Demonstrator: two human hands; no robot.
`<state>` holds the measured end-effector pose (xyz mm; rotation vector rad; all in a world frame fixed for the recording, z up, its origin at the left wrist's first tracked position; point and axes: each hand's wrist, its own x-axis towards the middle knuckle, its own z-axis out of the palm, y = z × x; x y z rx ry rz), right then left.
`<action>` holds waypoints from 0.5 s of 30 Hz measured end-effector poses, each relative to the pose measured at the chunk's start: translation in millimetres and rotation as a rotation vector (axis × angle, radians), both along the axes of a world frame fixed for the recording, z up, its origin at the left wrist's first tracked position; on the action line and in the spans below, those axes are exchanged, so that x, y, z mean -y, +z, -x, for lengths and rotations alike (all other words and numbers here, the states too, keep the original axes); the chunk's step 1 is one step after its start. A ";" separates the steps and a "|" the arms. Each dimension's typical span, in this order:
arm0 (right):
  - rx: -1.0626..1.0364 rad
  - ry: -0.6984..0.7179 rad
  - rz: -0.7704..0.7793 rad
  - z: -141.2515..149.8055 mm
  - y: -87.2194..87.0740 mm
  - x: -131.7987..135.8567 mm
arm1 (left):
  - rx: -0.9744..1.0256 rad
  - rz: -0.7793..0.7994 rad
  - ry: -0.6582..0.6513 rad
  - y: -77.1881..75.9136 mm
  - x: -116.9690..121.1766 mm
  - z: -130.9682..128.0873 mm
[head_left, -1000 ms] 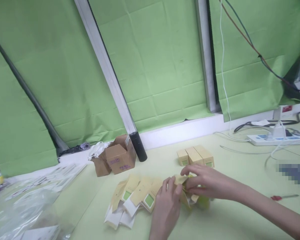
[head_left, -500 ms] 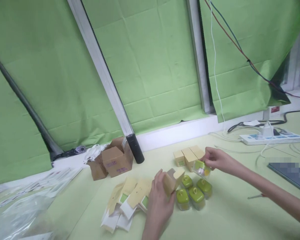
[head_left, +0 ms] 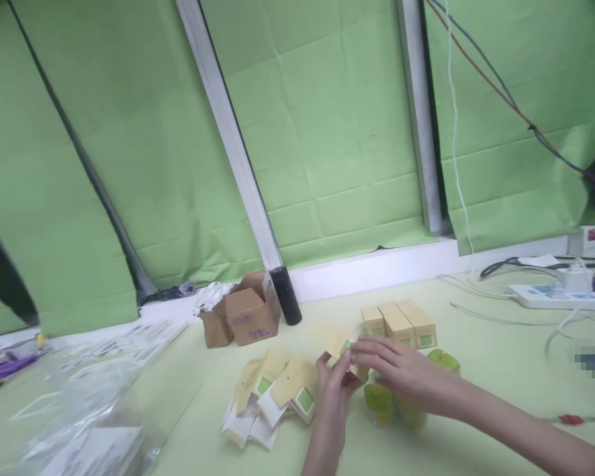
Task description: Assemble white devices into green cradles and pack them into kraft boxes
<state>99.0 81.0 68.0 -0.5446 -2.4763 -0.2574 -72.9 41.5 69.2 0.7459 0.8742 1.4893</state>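
Observation:
A small pale-yellow cardboard box (head_left: pixel 333 342) with a green label is held up tilted between my hands. My left hand (head_left: pixel 333 387) grips it from the left and below. The fingers of my right hand (head_left: pixel 401 370) are pressed together against its right side; whether anything is inside the box is hidden. Beneath and beside my right hand stand several small clear jars with green lids (head_left: pixel 378 400), partly covered by it. To the left lies a pile of flattened pale-yellow boxes (head_left: pixel 287 383). Three upright yellow boxes (head_left: pixel 395 318) stand in a row behind my right hand.
An open brown carton (head_left: pixel 252 314) and a black cylinder (head_left: pixel 286 296) stand at the back. Plastic bags with white papers (head_left: pixel 99 423) lie at left. A power strip (head_left: pixel 540 296) with cables sits at right. A red-handled tool (head_left: pixel 570 419) lies near my right forearm.
My right hand has moved left from beside the upright boxes to the held box. The green-lidded jar it carried no longer shows. The view has shifted, so things appear farther right.

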 end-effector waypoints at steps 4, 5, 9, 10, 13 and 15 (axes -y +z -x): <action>0.022 0.089 -0.354 24.6 4.6 -23.7 | 0.071 -0.022 0.055 12.5 0.0 10.2; 0.024 0.120 -0.417 27.9 6.0 -29.5 | 0.080 -0.033 0.080 15.8 0.2 13.5; -0.050 0.176 -0.426 42.9 6.9 -44.4 | 0.088 -0.066 0.173 23.4 -1.8 27.1; -0.072 0.178 -0.390 48.4 5.2 -46.6 | 0.082 -0.065 0.189 23.7 -3.3 31.2; -0.116 0.137 -0.291 66.5 -2.9 -54.4 | 0.038 -0.044 0.254 21.9 -9.1 49.0; -0.118 0.071 -0.223 74.3 -8.0 -64.5 | -0.013 -0.029 0.358 20.6 -13.3 66.9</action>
